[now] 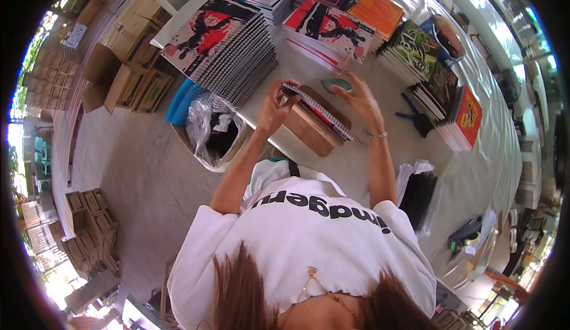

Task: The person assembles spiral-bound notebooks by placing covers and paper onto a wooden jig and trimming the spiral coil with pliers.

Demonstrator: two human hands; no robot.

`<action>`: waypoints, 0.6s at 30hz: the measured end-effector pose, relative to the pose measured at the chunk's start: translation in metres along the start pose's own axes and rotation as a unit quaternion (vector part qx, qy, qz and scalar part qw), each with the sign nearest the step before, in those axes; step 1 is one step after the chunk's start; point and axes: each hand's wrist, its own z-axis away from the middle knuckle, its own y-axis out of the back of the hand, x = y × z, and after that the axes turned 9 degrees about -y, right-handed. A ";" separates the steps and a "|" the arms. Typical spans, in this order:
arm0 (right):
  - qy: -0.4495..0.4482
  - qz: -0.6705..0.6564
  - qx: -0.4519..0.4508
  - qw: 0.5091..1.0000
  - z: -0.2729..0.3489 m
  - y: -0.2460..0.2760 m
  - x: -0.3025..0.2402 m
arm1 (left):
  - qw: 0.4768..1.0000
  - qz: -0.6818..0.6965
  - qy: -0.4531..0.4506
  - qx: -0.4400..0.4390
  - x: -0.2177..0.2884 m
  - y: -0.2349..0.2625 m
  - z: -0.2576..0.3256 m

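Left hand [274, 105] sits at frame centre, fingers pinched narrow on the near corner of a thin spiral-bound notebook with a white wire coil along its edge [317, 110]. Right hand [359, 101] is just right of it, fingers spread wide and slightly curled, hovering over the far end of the same notebook; can't tell if it's touching. Thin metal bracelet [377, 135] on the right wrist.

The notebook lies on top of a stack of brown kraft-cover notebooks [309, 129], matte cardboard look, square-cut edges, at the near edge of the white glossy tabletop [380, 170]. Just behind the hands: a small round teal dish [336, 83].

Upper left of centre: a tall fanned pile of spiral notebooks with red, black and white printed covers [222, 39], black coils forming a ribbed side. Upper centre: a second stack with the same cover print [329, 30], then an orange-covered stack [380, 10]. Right of centre: stacks with green-black covers [415, 48] and a red-covered stack [469, 116], page edges showing as fine white layers. Blue-handled pliers-like tool [415, 116] lies beside them.

Lower right: black flat items in a clear plastic sleeve [418, 196] and a dark tape dispenser [466, 234].

Left of the tabletop, on the concrete floor: an open box lined with a crinkled clear plastic bag [214, 131], and brown corrugated cartons [127, 75] at upper left.
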 end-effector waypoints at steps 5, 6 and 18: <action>-0.208 0.136 0.124 0.961 0.097 0.028 0.088 | 0.995 -0.092 -0.009 0.046 0.013 -0.017 0.030; -0.257 0.162 0.140 0.943 0.125 0.023 0.102 | 0.995 -0.088 -0.005 0.036 0.018 -0.017 0.031; -0.267 0.101 0.319 0.904 0.230 -0.068 0.085 | 0.985 -0.115 -0.102 -0.076 0.019 0.014 0.014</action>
